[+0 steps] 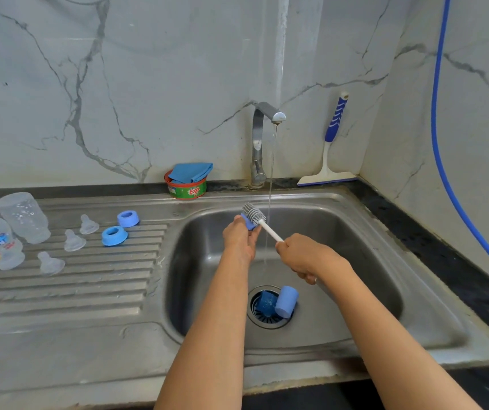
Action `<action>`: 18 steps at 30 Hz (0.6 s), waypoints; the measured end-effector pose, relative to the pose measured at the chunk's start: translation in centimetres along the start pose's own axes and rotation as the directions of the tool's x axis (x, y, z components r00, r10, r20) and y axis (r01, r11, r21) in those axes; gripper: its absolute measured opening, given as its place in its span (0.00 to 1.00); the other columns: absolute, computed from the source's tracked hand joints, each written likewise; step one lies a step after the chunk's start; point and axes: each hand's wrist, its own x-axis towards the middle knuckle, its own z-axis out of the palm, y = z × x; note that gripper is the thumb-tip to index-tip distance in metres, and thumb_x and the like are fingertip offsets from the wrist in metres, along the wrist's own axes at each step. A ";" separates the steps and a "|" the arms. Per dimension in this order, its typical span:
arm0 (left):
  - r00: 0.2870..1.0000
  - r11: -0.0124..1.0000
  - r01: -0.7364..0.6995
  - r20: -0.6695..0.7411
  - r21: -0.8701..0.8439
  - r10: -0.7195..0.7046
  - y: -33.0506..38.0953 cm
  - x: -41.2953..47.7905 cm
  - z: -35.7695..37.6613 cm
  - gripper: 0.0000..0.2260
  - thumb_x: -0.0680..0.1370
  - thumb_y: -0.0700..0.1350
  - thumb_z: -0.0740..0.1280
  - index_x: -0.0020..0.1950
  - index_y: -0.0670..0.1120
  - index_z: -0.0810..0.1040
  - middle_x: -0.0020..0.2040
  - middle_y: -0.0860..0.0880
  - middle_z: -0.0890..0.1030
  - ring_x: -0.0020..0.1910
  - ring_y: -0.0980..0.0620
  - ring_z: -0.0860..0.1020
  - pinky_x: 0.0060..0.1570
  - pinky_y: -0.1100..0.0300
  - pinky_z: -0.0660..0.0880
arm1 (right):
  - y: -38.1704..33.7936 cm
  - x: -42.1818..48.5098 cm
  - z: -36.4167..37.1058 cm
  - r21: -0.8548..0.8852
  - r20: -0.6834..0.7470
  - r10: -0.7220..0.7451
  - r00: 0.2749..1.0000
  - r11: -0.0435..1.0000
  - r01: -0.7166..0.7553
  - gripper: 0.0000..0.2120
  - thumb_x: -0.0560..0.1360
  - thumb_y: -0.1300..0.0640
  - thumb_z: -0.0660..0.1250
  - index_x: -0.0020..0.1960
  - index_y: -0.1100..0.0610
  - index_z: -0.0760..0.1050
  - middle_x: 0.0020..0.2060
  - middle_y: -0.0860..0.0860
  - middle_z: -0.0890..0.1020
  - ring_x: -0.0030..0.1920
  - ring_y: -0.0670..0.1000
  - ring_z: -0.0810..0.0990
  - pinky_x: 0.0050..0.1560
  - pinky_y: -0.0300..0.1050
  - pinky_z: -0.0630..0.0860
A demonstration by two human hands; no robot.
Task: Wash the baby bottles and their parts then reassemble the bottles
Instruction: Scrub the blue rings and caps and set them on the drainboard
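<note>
Centre of the frame, above the sink [355, 220] basin:
- The left hand [240, 238] grips a blue part [247, 222] with curled fingers. The part is mostly hidden by the hand, so its type cannot be told.
- The right hand [305, 258] is closed around the white handle of the brush [252, 213]. The grey bristle head touches the blue part.
- Water [270, 187] runs in a thin stream from the tap [259, 143] and falls just right of the brush head, between the two hands.

Sink basin, lower centre:
- The drain [253, 316] holds two items: a light blue cap [286, 300] lying on its side, and a dark blue piece [265, 301] touching it on the left.

Drainboard [89, 291], left of the frame:
- Two clear bottles [22, 217] lie tilted at the far left; a third is cut by the frame edge.
- Three clear nipples [74, 241] stand upright, apart from one another.
- Two blue rings [114, 235] stand right of the nipples, near each other but not touching.

Back rim of the sink:
- A green and red tub [186, 189] carries a folded blue cloth [191, 171] on top.
- A squeegee [332, 149] leans against the wall right of the tap.
- A blue hose [437, 128] hangs down the right wall.
</note>
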 end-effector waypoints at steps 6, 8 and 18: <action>0.994 0.970 -0.020 0.105 0.244 -0.005 -0.4 0.0 0.0 0.11 0.81 0.35 0.59 0.61 0.36 0.75 0.55 0.39 0.80 0.53 0.45 0.80 0.49 0.58 0.79 | 0.9 1.6 0.4 -0.027 -0.154 -0.019 0.988 1.000 0.015 0.12 0.82 0.54 0.51 0.50 0.60 0.69 0.34 0.53 0.69 0.30 0.49 0.66 0.29 0.42 0.64; 0.994 0.962 -0.028 0.107 0.272 -0.002 -0.6 0.1 0.0 0.12 0.82 0.38 0.60 0.64 0.37 0.74 0.60 0.38 0.78 0.58 0.43 0.78 0.51 0.56 0.78 | 1.1 1.7 0.3 -0.025 -0.165 -0.042 0.985 0.999 0.039 0.14 0.82 0.53 0.50 0.48 0.61 0.69 0.32 0.52 0.68 0.29 0.49 0.66 0.28 0.42 0.65; 0.998 0.997 -0.049 -0.039 0.065 0.051 0.1 0.4 -0.6 0.13 0.79 0.42 0.66 0.59 0.35 0.74 0.51 0.39 0.79 0.50 0.47 0.79 0.51 0.55 0.78 | -0.3 0.0 -0.1 -0.119 -0.129 -0.128 0.983 0.986 0.113 0.15 0.83 0.54 0.50 0.53 0.62 0.72 0.35 0.52 0.70 0.30 0.49 0.69 0.27 0.40 0.64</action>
